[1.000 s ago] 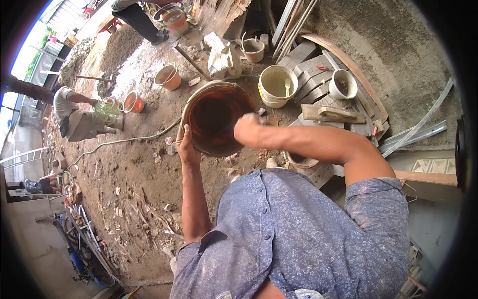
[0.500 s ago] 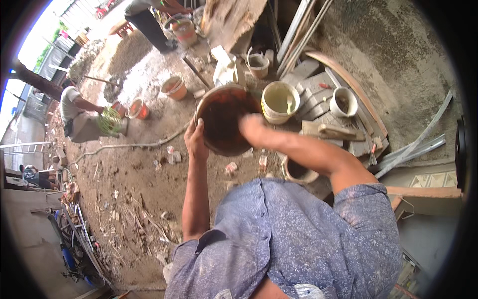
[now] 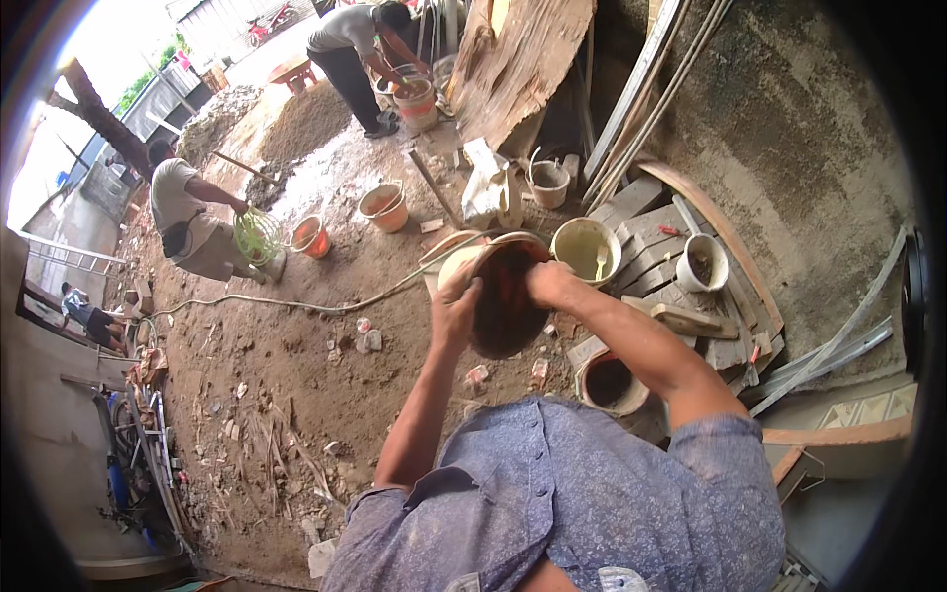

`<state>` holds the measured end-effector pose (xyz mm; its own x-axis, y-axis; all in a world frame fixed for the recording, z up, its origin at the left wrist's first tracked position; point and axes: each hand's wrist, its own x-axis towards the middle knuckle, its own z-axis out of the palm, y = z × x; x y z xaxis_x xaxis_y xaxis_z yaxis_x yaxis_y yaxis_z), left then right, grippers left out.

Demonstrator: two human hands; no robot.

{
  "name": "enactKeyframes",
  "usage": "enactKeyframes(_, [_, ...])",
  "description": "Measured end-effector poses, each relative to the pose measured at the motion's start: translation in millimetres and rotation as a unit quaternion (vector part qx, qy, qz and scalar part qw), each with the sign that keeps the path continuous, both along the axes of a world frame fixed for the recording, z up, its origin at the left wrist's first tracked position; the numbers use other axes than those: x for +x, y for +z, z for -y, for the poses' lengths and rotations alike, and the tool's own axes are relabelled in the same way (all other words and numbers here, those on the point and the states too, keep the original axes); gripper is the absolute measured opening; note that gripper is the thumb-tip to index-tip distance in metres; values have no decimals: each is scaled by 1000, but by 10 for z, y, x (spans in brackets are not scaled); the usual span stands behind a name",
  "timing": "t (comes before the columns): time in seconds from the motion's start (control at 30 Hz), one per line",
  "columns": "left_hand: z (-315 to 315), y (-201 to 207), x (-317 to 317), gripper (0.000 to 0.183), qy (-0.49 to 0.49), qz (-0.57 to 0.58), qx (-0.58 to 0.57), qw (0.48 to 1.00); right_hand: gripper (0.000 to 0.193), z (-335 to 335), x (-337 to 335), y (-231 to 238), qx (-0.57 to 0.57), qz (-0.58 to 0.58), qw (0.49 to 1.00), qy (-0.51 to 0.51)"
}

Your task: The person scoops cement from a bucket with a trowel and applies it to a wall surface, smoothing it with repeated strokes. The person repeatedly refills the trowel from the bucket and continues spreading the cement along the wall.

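Observation:
A bucket (image 3: 505, 314) with a dark, reddish-brown inside is tilted up in front of me, its mouth facing me. My left hand (image 3: 456, 308) is closed on its left rim, the thumb on the inner side. At the right side of the mouth is my right hand (image 3: 552, 284), its fingers curled down inside; whether they hold anything is hidden. Just beyond the right hand stands a pale bucket (image 3: 584, 249) with a light-handled tool in it. Closer to my body, a pot-like bucket (image 3: 610, 383) with dark contents sits on the ground.
A hose (image 3: 326, 308) runs over the dirt to the left. Orange buckets (image 3: 384, 206) stand farther off. One person (image 3: 187, 202) holds a green coil; another (image 3: 353, 44) bends over buckets. Boards (image 3: 691, 321), a small white bucket (image 3: 702, 262) and a wall (image 3: 809, 128) are at right.
The bucket has tilted and now shows a narrower mouth. My right hand, blurred before, is now by its right side. The whole view has shifted, bringing more of the background in.

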<state>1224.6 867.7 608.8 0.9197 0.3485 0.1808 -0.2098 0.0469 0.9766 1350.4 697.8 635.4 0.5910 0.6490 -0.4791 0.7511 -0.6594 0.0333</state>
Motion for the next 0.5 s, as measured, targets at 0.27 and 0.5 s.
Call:
enactKeyframes(0.27, [-225, 230, -374, 45, -96, 22, -211, 973, 29, 317, -614, -355, 198, -555, 754, -289])
enactKeyframes(0.5, [-392, -96, -360, 46, -85, -16, -317, 944, 30, 126, -916, -240, 287, -45, 942, -168])
